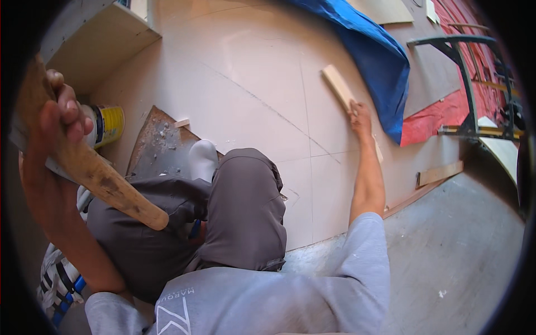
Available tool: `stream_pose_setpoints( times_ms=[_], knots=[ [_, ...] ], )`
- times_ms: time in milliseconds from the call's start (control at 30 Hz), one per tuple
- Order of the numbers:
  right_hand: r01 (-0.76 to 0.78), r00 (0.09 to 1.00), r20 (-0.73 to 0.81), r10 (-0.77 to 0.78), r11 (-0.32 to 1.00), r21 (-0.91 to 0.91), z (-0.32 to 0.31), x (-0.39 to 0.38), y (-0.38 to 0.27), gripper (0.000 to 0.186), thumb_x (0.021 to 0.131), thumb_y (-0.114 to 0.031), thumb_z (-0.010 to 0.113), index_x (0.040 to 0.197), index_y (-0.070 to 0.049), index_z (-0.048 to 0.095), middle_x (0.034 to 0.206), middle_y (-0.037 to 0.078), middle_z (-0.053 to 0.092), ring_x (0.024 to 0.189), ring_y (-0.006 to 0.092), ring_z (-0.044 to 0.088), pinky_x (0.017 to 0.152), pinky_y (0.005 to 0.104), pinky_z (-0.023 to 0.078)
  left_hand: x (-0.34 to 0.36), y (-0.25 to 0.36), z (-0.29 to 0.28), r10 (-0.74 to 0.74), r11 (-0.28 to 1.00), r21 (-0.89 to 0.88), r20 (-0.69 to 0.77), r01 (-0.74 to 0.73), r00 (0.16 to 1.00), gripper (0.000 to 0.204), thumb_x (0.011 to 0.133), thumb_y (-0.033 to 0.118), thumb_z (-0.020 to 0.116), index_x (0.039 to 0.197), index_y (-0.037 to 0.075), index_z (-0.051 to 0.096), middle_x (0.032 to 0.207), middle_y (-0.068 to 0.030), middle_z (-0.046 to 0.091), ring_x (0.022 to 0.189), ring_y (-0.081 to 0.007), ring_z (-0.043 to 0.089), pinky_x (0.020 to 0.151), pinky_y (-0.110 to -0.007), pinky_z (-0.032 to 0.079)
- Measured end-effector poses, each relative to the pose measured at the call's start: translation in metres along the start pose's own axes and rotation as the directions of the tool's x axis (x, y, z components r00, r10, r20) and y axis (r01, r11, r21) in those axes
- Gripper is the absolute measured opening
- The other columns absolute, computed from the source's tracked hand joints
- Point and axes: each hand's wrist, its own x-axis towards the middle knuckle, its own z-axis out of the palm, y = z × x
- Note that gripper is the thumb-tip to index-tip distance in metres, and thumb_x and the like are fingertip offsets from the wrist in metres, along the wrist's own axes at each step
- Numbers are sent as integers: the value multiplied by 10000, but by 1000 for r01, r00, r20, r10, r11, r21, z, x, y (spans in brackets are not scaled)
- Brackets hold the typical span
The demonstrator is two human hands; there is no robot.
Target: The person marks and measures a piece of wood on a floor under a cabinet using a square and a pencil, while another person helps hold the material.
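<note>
At the left, my left hand [70, 109] is raised and closed around a worn, brown wooden handle [111, 181], whose rounded end slants down over my thigh. A pale grey part shows beside the handle, but what kind of tool it is I cannot tell. My right arm is stretched out to the far right, and the right hand [360, 118] grips the near end of a pale wooden block [336, 82]. That block is held low over the tiled floor, next to a blue tarp; whether it touches the floor is unclear.
The blue tarp [368, 53] lies at the back, with red sheeting [435, 114] and a dark metal frame [469, 84] to its right. A yellow-labelled bucket [109, 125] and a debris-strewn board [159, 148] are near my foot. Another wood piece [441, 174] lies by the floor's edge.
</note>
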Motion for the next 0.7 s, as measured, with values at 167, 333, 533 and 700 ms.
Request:
stream_pose_setpoints(
  times_ms=[167,333,533,700],
  knots=[
    [354,935,-94,-342,914,199,61,41,-145,515,710,30,727,1172,-182,643,1102,205,592,987,379,567,843,397,497,-4,16,-9,-49,999,-22,-184,46,982,468,895,228,632,1218,-49,439,940,-78,532,738,-101,519,765,-268,429],
    [600,789,9,-614,774,203,95,73,-264,408,737,-65,702,1109,-209,617,996,167,602,883,360,580,724,440,487,9,11,-1,-19,1000,3,-145,19,989,471,907,235,607,1233,-49,420,905,-66,514,768,-91,517,779,-266,430],
    [503,865,-37,-501,861,82,100,185,-181,289,784,-81,681,1063,-149,660,893,117,628,792,315,584,671,410,476,11,12,-10,-55,991,99,-284,86,957,522,900,287,606,1245,-48,402,878,-54,507,721,-81,509,755,-261,436],
    [344,920,-194,-342,939,-20,57,205,-222,330,776,-70,693,1104,-104,676,930,143,633,901,319,600,778,406,490,12,20,-22,-69,991,77,-392,107,917,487,900,261,603,1223,-55,421,871,-60,513,721,-89,519,728,-254,456]
  ],
)
